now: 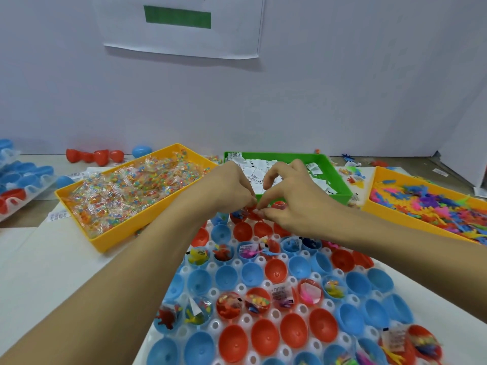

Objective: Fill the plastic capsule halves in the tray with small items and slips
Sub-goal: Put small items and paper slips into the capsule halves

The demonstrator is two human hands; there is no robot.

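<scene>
Nearest us, the white tray [238, 288] on the counter [79, 259] carries red and blue capsule halves [274, 267]. Over its far rows our left hand [232, 188] and right hand [292, 198] together pinch a red capsule [250, 213], hiding it partly. Beyond sit the yellow candy bin [105, 233], green slip bin [340, 177] and yellow toy bin [395, 214].

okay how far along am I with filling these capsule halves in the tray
Partly done. Several halves already hold toys and slips, such as a red one in the near rows. Both hands, left hand and right hand, pinch something red at the tray's far edge. Many halves, like this red one, remain empty.
</scene>
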